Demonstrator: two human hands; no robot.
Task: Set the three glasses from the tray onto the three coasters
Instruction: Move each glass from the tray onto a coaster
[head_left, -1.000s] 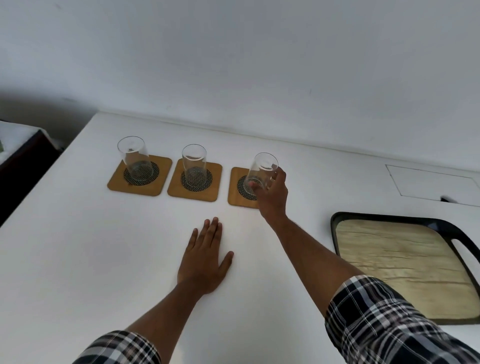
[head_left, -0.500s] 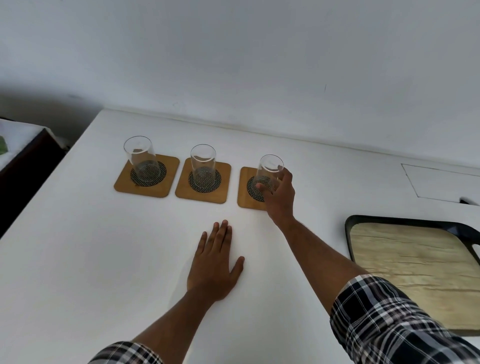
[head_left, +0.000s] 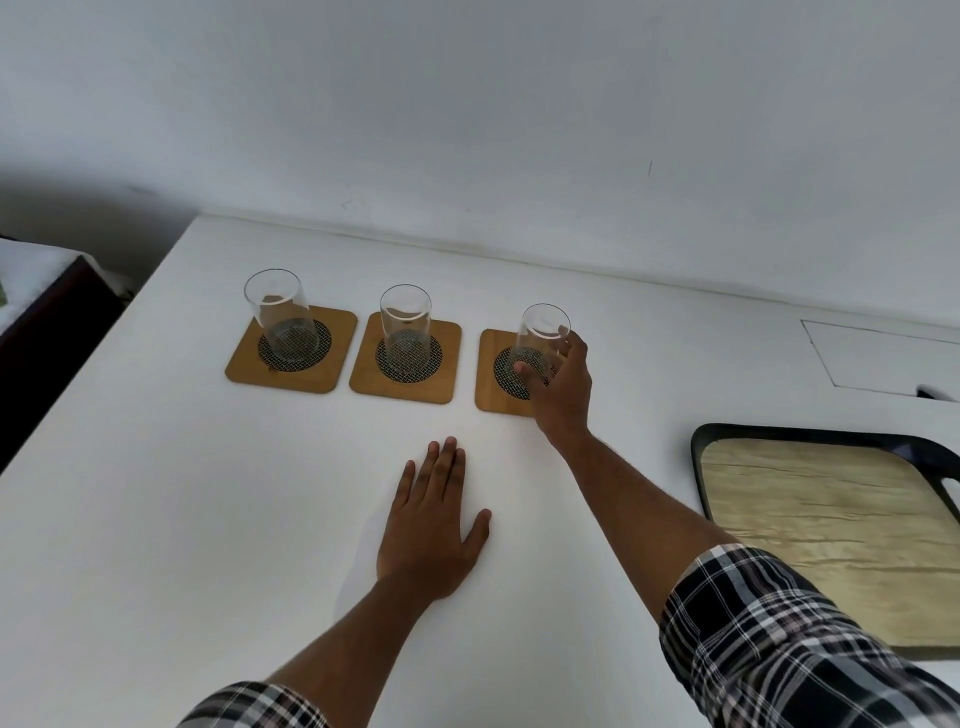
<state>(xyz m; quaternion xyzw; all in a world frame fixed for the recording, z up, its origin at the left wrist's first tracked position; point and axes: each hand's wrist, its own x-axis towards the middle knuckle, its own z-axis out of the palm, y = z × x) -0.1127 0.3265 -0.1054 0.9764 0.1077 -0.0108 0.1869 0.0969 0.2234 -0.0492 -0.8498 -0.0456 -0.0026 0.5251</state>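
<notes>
Right grip (head_left: 558, 382) wraps third glass (head_left: 540, 338) on coaster (head_left: 491, 382).

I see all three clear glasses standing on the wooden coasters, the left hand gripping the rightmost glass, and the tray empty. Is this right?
One detail is wrong: the head view shows the right hand holding the rightmost clear glass in its grip, not the left. The left hand lies flat on the white table. The rest stands.

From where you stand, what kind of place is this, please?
Probably a home kitchen or dining corner, though that is a guess. A plain white counter meets a bare white wall; square wooden coasters carry clear glass tumblers, and a black-rimmed wooden serving tray lies beside them.
</notes>
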